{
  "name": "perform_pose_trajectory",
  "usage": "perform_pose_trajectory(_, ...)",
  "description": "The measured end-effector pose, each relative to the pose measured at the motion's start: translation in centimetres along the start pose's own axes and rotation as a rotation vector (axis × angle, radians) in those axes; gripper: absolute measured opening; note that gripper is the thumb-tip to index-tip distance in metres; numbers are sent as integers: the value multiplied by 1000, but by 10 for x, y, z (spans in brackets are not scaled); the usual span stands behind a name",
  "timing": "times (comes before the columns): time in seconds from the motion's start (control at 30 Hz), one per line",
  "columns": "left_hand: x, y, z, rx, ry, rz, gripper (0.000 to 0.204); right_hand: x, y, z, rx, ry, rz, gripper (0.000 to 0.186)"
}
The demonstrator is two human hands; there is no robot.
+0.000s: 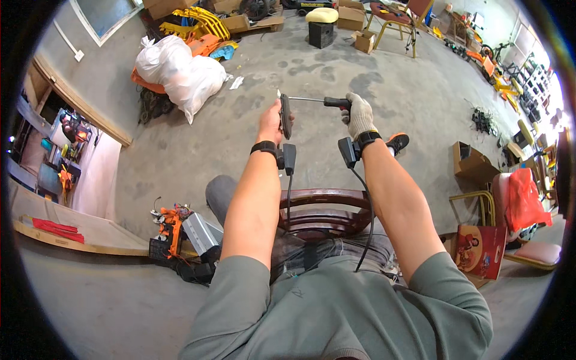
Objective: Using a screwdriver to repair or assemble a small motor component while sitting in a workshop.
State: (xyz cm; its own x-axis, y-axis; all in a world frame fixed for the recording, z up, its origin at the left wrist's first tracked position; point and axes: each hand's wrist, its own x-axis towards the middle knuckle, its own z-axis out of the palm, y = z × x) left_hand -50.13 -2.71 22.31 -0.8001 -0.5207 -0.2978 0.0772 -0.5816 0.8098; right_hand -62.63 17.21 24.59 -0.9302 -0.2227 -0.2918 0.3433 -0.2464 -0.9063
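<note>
My bare left hand (pixel 270 123) is closed on a narrow, dark flat part (pixel 285 117), held upright in front of me. My gloved right hand (pixel 360 114) grips the black handle of a screwdriver (pixel 334 102), whose long thin shaft points leftward to the upper end of the part; I cannot tell whether the tip touches it. A wristband with a cabled black box is on each forearm. Below my hands is a curved dark red wooden frame (pixel 321 197), like a chair back, at my lap.
White sacks (pixel 180 78) lie at the upper left on the concrete floor (pixel 324 144). An orange-and-silver assembly (pixel 198 234) sits at lower left beside a wooden ledge (pixel 90 246). At right are cardboard boxes (pixel 471 165) and a chair with a red bag (pixel 522 204).
</note>
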Motion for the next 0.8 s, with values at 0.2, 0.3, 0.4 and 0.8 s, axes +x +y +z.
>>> perform_pose_trajectory(0.2, -1, -1, 2, 81, -25, 2, 32, -3, -2, 2, -10, -15, -33, 29)
perform_pose_trajectory(0.3, -2, 0, 2, 40, -34, -7, 32, -5, -4, 3, -25, -13, -44, 30)
perform_pose_trajectory(0.4, -3, 1, 3, 93, -30, -7, 32, -6, -5, 3, -22, -15, -45, 30)
perform_pose_trajectory(0.8, 1, -2, -1, 237, 8, 19, 32, -8, -6, 7, -4, -24, -46, 23)
